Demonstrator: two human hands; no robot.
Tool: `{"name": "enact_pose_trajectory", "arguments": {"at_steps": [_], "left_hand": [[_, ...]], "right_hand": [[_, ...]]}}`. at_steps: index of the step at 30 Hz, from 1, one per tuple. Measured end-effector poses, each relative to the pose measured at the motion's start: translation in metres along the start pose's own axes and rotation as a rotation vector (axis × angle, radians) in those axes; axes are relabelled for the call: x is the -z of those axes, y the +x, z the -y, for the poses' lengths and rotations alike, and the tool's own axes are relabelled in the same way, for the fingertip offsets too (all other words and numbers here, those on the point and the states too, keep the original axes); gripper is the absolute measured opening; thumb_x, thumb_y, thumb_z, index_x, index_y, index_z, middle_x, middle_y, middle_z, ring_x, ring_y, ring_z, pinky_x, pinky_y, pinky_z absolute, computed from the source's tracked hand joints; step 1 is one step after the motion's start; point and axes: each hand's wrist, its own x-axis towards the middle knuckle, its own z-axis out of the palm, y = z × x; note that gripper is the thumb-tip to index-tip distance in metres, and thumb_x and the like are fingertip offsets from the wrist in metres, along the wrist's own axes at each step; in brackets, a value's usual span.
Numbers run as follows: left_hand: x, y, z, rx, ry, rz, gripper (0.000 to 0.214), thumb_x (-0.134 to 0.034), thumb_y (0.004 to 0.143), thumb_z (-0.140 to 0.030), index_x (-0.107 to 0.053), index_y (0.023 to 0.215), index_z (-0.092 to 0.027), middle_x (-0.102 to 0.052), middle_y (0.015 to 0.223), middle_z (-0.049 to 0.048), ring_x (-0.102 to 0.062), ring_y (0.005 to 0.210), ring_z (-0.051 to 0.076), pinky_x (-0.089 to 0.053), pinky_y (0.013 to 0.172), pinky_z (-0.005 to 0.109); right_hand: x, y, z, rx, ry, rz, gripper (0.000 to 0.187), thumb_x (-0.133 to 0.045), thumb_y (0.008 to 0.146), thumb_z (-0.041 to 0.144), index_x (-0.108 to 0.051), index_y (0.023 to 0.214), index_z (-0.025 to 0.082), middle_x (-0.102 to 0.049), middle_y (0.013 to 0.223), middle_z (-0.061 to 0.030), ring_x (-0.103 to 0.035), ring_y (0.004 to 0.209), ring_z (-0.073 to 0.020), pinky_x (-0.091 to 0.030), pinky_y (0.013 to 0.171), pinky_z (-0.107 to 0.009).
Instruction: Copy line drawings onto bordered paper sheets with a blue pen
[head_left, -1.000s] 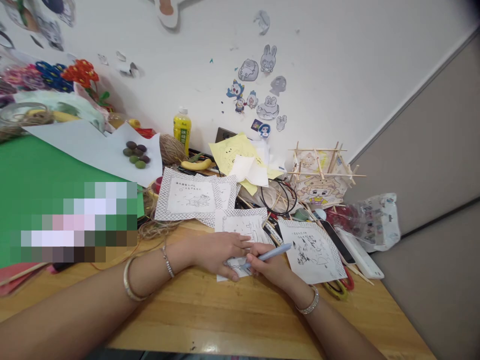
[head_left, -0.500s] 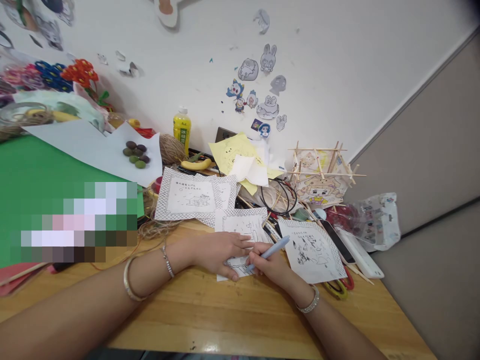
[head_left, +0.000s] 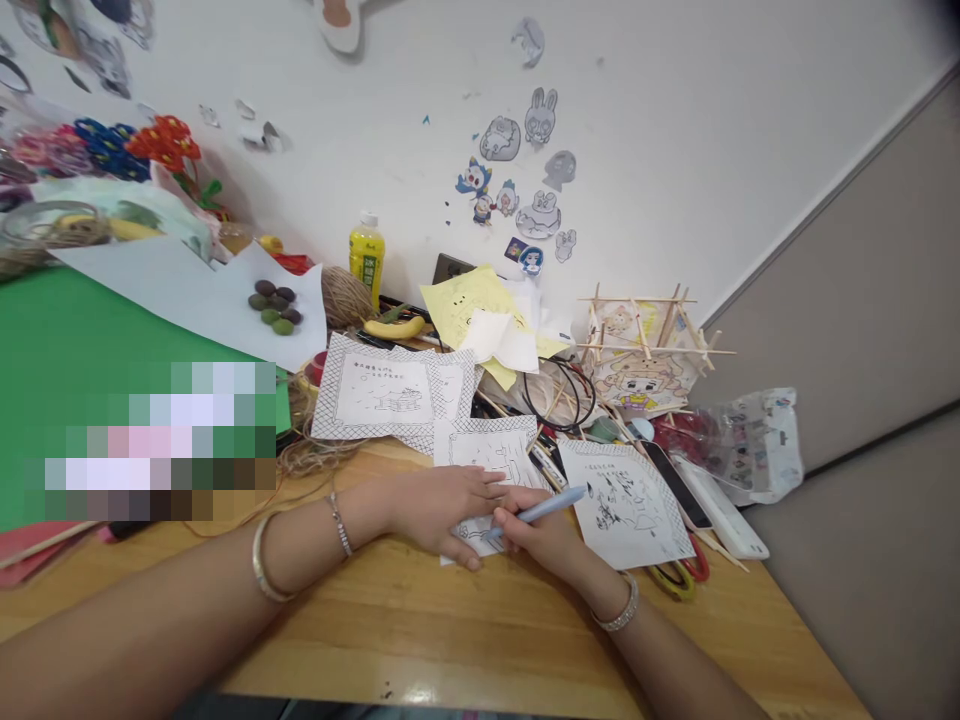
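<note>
A white sheet with a black line drawing (head_left: 487, 445) lies on the wooden table in front of me, partly covered by both hands. My left hand (head_left: 439, 505) rests flat on it with the fingers stretched out. Closed round a light blue pen (head_left: 551, 504), my right hand (head_left: 540, 530) touches the sheet's lower part, and the pen's tip is low over the drawing near my left thumb. A second drawing with a cross-hatched border (head_left: 386, 390) lies behind to the left. Another bordered drawing (head_left: 626, 505) is just right of my right hand.
Scissors with red and yellow handles (head_left: 675, 580), a dark phone (head_left: 677, 485) and a stick frame with cartoon pictures (head_left: 641, 350) are on the right. Behind stand a yellow bottle (head_left: 367, 260) and twine (head_left: 346, 297). A green sheet (head_left: 112, 330) covers the left side.
The pen has tilted flatter and its tip has shifted slightly left on the sheet. My left hand stays flat on the paper; the whole view has moved a little.
</note>
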Motion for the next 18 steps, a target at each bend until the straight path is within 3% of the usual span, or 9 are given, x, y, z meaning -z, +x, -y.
{"name": "enact_pose_trajectory", "arguments": {"at_steps": [18], "left_hand": [[0.0013, -0.0010, -0.0003, -0.003, -0.014, -0.001, 0.064, -0.065, 0.079, -0.055, -0.054, 0.129, -0.018, -0.046, 0.143, 0.0139, -0.034, 0.135, 0.036, -0.024, 0.112, 0.047]], "right_hand": [[0.0003, 0.0010, -0.0015, -0.041, 0.050, 0.005, 0.031, -0.059, 0.084, 0.035, -0.052, 0.058, 0.020, -0.053, 0.050, 0.0040, -0.046, 0.047, -0.0110, -0.038, 0.050, -0.023]]}}
